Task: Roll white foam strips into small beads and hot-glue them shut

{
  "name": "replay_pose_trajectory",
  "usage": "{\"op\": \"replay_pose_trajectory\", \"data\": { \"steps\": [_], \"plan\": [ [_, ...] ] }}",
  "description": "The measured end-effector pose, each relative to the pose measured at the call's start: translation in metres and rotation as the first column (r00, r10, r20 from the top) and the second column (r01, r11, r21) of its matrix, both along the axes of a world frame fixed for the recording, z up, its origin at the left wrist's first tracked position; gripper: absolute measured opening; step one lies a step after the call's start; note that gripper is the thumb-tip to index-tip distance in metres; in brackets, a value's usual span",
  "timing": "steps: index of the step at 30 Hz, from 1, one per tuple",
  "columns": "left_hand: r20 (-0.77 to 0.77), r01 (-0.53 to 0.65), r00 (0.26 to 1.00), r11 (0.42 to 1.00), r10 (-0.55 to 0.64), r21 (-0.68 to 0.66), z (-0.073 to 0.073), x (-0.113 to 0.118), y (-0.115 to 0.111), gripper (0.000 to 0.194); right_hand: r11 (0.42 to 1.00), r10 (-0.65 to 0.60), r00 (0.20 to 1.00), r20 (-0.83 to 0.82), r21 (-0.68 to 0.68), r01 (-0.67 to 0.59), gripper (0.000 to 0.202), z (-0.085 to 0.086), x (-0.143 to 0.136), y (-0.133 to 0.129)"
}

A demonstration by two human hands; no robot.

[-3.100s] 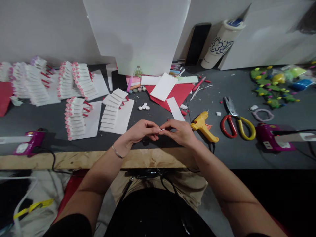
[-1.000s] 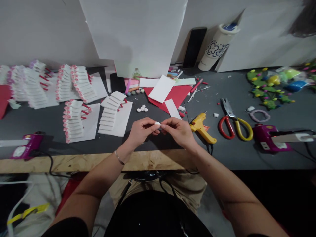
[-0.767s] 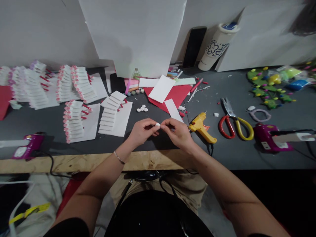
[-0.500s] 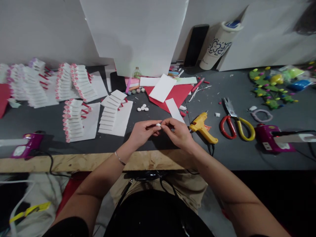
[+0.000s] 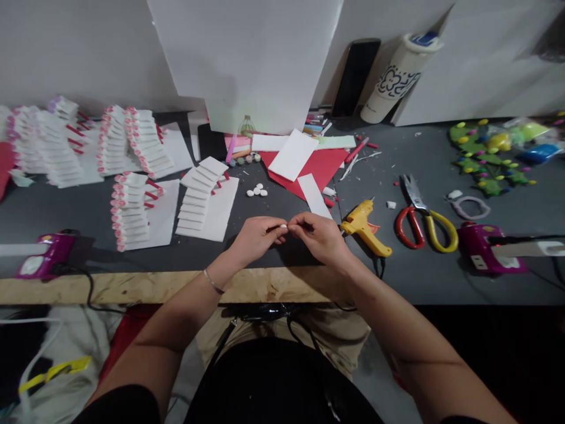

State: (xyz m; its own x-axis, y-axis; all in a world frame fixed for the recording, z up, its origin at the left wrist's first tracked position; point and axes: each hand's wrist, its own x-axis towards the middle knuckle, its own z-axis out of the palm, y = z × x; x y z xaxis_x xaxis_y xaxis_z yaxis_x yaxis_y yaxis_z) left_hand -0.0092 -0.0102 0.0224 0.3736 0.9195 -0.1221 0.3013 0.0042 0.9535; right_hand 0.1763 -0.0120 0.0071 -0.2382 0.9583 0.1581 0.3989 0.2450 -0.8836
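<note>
Between the fingertips of my left hand (image 5: 261,237) and my right hand (image 5: 316,234) sits a small white foam piece (image 5: 283,226), mostly covered by the fingers. Both hands are closed in a pinch and meet just above the grey table, near its front edge. Beyond my left hand lie several white rounded pieces (image 5: 257,190) in a small cluster. A white paper strip (image 5: 314,195) reaches toward my right hand from behind. Right of that hand rests a yellow glue gun (image 5: 364,227).
Red-and-yellow-handled scissors (image 5: 426,218) lie right of the glue gun, near a purple power socket (image 5: 492,250). Stacks of folded white pieces (image 5: 130,212) fill the left side. White strips overlap a red sheet (image 5: 324,171) at centre. A white bottle (image 5: 395,82) leans at the back.
The view has shifted slightly. Both hands stay together at the same spot, and less of the white piece shows between the fingertips now.
</note>
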Motion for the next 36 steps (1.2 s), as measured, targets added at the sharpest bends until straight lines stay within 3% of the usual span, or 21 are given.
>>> {"op": "replay_pose_trajectory", "data": {
  "steps": [5,10,15,23,36],
  "plan": [
    [0.181,-0.057,0.977,0.954,0.114,-0.293,-0.006,0.001,0.005,0.03,0.994,-0.005,0.97,-0.244,-0.105,-0.021,0.021,0.001,0.005,0.005],
    [0.256,-0.053,0.955,0.933,0.152,-0.356,-0.005,0.002,0.009,0.032,0.997,0.054,0.95,-0.308,-0.041,-0.069,0.021,-0.004,0.008,0.008],
    [0.249,0.05,0.967,0.913,0.057,-0.405,0.001,0.0,0.009,0.028,0.986,0.147,0.974,-0.173,0.099,-0.131,0.014,-0.001,0.009,0.007],
    [0.186,0.282,0.957,0.852,-0.22,-0.441,0.012,-0.017,0.013,0.021,0.934,0.321,0.944,-0.079,0.19,-0.302,0.013,0.0,0.009,0.004],
    [0.231,0.365,0.929,0.81,-0.287,-0.459,0.021,-0.025,0.009,0.011,0.892,0.383,0.924,0.008,0.256,-0.372,0.016,-0.001,0.002,-0.002]
  ]
}}
